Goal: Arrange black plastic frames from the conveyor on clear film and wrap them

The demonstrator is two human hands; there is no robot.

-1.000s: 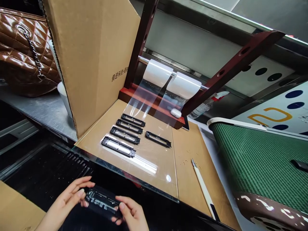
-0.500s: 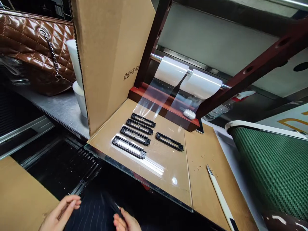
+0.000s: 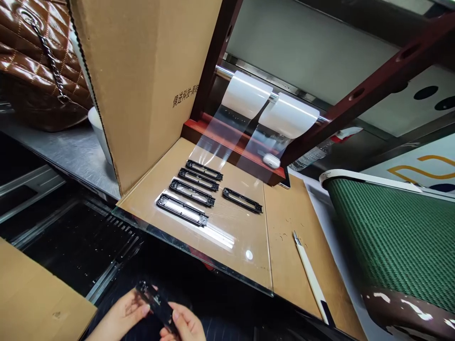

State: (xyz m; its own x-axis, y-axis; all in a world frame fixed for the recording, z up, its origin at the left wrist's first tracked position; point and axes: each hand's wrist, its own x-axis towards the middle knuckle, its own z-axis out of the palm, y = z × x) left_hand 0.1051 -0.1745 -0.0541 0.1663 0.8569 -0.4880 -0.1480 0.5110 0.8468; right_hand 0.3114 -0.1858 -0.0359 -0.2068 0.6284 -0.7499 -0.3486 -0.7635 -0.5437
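Close to my body, below the glass plate's front edge, I hold a long black plastic frame (image 3: 156, 301) in both hands. My left hand (image 3: 125, 312) pinches its far left end. My right hand (image 3: 185, 323) is closed round the near right end. Several similar black frames (image 3: 185, 208) lie in a slanting row on the clear plate (image 3: 227, 263), and a single one (image 3: 243, 200) lies to their right. Thin clear film strips (image 3: 209, 137) run down toward the row from two white rolls (image 3: 248, 94) on a metal bar.
A white-handled craft knife (image 3: 309, 274) lies on the cardboard at the right, near small brown shavings. A green conveyor belt (image 3: 384, 237) runs along the right side. A tall cardboard panel (image 3: 142, 85) stands at the left. A white earbud case (image 3: 271, 161) sits on the red-brown ledge.
My left hand has moved right and up and taken hold of the black frame's other end. The frame, held earlier only in my right hand, is higher. The whole view has shifted slightly.
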